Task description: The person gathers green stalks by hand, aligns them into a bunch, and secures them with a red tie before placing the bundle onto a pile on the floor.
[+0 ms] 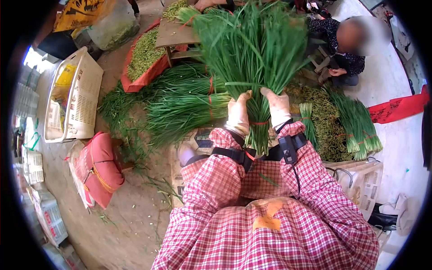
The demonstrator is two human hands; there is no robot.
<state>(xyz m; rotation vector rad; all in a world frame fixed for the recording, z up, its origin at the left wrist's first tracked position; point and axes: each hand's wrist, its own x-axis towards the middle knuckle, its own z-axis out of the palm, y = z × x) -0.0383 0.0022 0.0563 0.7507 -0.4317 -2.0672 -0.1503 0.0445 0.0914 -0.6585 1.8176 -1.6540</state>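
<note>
A large bunch of long green chives (252, 49) fans out in front of me, its leaf tips spread away and slightly blurred. A red band (258, 123) ties it near the stem end, which points down toward my lap. My left hand (238, 110), in a pale glove, is closed around the left side of the bunch. On the other side my right hand (276, 105), gloved too, grips the chives just above the band. Parts of the fingers are hidden by the leaves. Tied chive bundles (186, 105) lie on the floor to the left of my hands.
A heap of cut greens (328, 121) and more tied bundles (355, 121) lie at right. A person (342, 58) sits beyond. At left are a white crate (83, 96) and a red tied bundle (101, 168). A wooden stool (177, 33) stands by a red sack (141, 67) of trimmings.
</note>
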